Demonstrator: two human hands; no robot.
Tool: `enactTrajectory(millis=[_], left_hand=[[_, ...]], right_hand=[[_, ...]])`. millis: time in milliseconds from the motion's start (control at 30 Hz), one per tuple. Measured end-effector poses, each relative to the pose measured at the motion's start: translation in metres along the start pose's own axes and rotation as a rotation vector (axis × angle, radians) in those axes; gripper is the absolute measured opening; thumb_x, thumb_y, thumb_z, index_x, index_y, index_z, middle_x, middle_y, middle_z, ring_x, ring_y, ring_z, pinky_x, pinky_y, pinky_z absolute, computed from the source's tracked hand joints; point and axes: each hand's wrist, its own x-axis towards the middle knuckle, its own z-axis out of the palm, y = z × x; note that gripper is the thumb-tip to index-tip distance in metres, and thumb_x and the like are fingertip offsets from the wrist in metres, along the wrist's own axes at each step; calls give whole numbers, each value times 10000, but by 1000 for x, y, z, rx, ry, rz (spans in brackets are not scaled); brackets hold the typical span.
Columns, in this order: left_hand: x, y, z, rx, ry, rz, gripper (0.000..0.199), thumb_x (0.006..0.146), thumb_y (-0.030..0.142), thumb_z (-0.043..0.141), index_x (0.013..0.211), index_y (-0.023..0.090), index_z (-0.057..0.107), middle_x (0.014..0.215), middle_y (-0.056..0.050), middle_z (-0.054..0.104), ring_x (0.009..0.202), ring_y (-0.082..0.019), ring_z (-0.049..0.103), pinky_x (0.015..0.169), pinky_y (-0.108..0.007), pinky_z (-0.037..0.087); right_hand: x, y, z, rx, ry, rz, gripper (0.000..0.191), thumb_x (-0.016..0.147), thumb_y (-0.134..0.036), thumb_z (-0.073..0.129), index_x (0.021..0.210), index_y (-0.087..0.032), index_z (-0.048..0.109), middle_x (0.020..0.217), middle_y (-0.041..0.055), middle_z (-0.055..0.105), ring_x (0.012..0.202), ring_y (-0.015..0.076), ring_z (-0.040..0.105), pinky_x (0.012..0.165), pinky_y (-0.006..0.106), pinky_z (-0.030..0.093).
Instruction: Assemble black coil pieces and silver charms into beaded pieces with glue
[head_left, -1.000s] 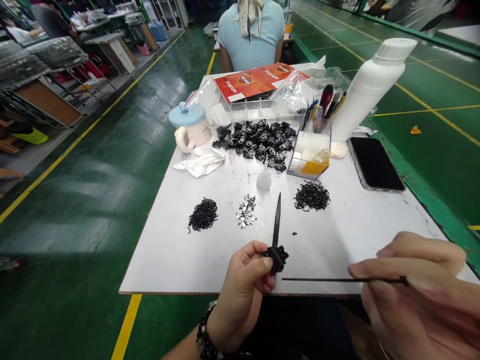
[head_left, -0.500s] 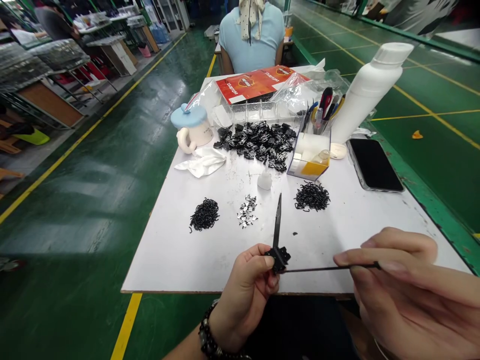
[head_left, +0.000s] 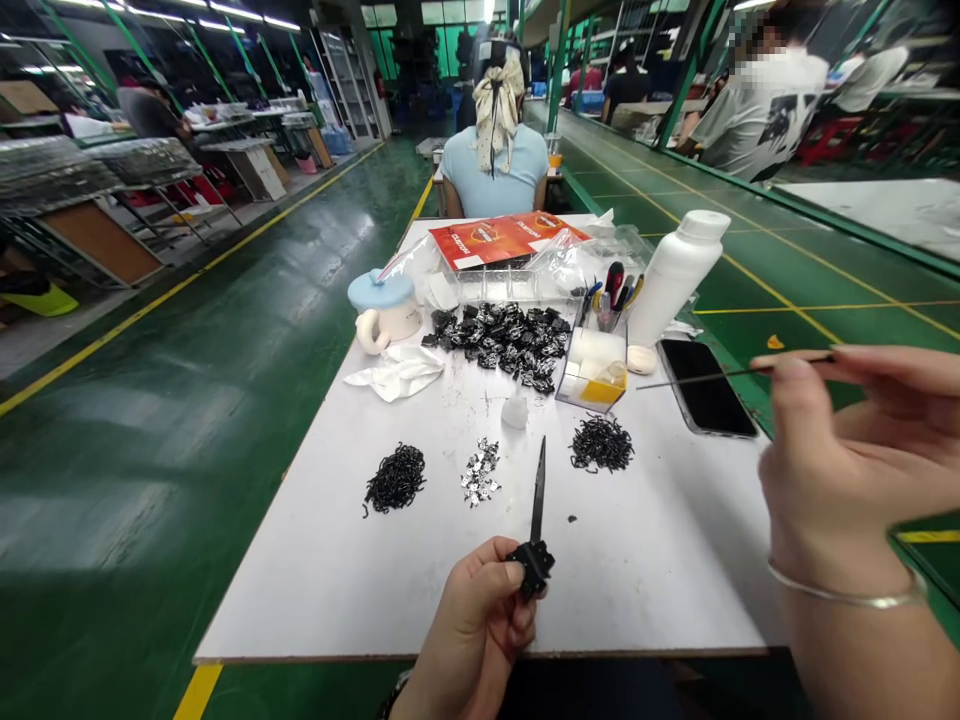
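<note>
Near the front edge of the white table, my left hand (head_left: 480, 610) pinches a small black plastic part (head_left: 534, 570) between thumb and fingers. From its far side a dark, tapered, blade-like piece (head_left: 538, 495) points up and away; how it joins the part is hidden. My right hand (head_left: 840, 460) is raised at the right, closed on a thin dark rod (head_left: 701, 380) whose free tip points left, apart from the part. Ahead lie two piles of small curved black pieces, a left pile (head_left: 395, 478) and a right pile (head_left: 601, 443), with small silver metal pieces (head_left: 480, 472) between them.
A heap of black parts (head_left: 510, 340) lies farther back, beside a lidded mug (head_left: 390, 315) and crumpled tissue (head_left: 397, 373). To the right stand a clear tool box (head_left: 592, 365), a white bottle (head_left: 675, 280) and a phone (head_left: 705, 388). A person (head_left: 495, 165) sits beyond the table.
My right hand has lifted up and to the right, drawing the rod away from the black part. My left hand keeps its hold. The camera view has tilted up.
</note>
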Motion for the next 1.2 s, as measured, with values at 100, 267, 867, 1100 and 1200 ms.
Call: enactTrajectory(millis=[100,267,867,1100,1200], left_hand=[[-1,-1,-1,21,8,44,281,605,240,752,729,139,522,537,48,497,453,-36,364,465,-171,221],[-5,-1,-6,195,99,238,297,623,259,761,805,142,559,581,47,511,472,-48,404,473,-173,281],[-10,1,1,387,-172,79,273,573,238,764,737,148,565,582,32,530,461,-50,423,452,-172,330],[-7,-3,-2,282,-231,5,333,586,318,792,770,143,578,560,33,531,422,-47,448,429,-159,328],[-7,-2,-2,329,-233,36,320,613,326,783,789,143,587,572,29,541,436,-53,466,440,-162,344]], right_hand=[[18,16,14,-259,40,-240,203,729,-161,719,926,-183,671,819,73,627,820,252,582,737,402,424],[18,16,29,-597,-413,-198,364,792,-311,670,1132,-200,606,1040,137,642,1041,385,548,879,608,338],[-71,-78,-11,178,-1094,-94,369,809,-241,645,1165,-200,557,1017,82,669,1077,261,562,911,437,446],[-72,-80,-11,210,-1047,-113,336,812,-233,642,1133,-171,564,975,76,669,1029,247,554,895,425,426],[-71,-79,-11,200,-1047,-104,336,806,-231,649,1125,-165,568,973,78,665,1019,246,549,894,429,422]])
